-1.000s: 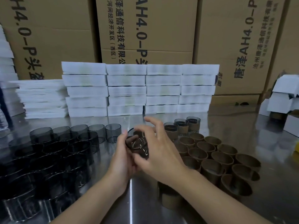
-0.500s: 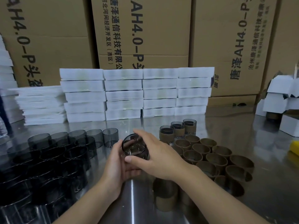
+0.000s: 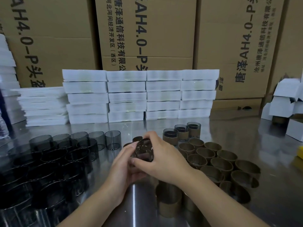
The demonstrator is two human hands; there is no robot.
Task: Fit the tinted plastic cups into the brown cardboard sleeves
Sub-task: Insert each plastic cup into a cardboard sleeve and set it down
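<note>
Both hands meet at the table's middle around one tinted plastic cup (image 3: pixel 144 150), tilted with its mouth toward me. My left hand (image 3: pixel 123 163) holds it from below and my right hand (image 3: pixel 161 157) wraps over its right side. Whether a sleeve is on this cup is hidden by my fingers. Several loose tinted cups (image 3: pixel 54 158) crowd the left of the table. Several empty brown cardboard sleeves (image 3: pixel 218 163) stand on the right. Three sleeved cups (image 3: pixel 182 132) stand in a row behind them, and another sleeved cup (image 3: pixel 168 200) stands near my right forearm.
The steel table (image 3: pixel 246 140) is shiny. Stacks of white foam trays (image 3: pixel 141 95) line the back, with more (image 3: pixel 42 105) at left. Large cardboard cartons (image 3: pixel 147 35) form a wall behind. White boxes (image 3: pixel 285 102) sit at far right, a yellow object (image 3: pixel 300 152) at the edge.
My hands, with the cup between them, have dropped slightly and closed tighter around it; my right fingers have curled down over the cup. The view has tilted a little.
</note>
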